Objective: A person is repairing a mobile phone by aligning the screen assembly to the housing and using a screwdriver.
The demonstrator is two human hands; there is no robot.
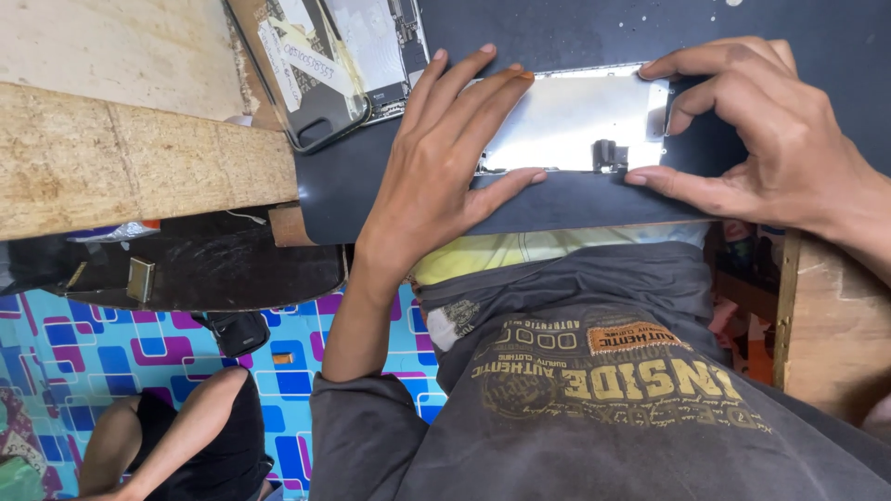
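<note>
Dark work mat on a bench, patterned blue floor below: both hands steady a phone display panel at the mat's near edge.

Step in hand, as judged: the panel is being held and aligned, back side up, before any further work on it. Left hand lies flat over the panel's left end, fingers spread on top and thumb along its near edge, pressing rather than clamping. Right hand pinches the right end, forefinger on the far corner, thumb at the near edge. Panel shows a bright silver metal shield plate, a small dark connector tab near its near edge, and a black border. Next move likely calls for light, even pressure; the plate looks thin and easily flexed. An opened phone body lies at the mat's far left corner, well apart.
</note>
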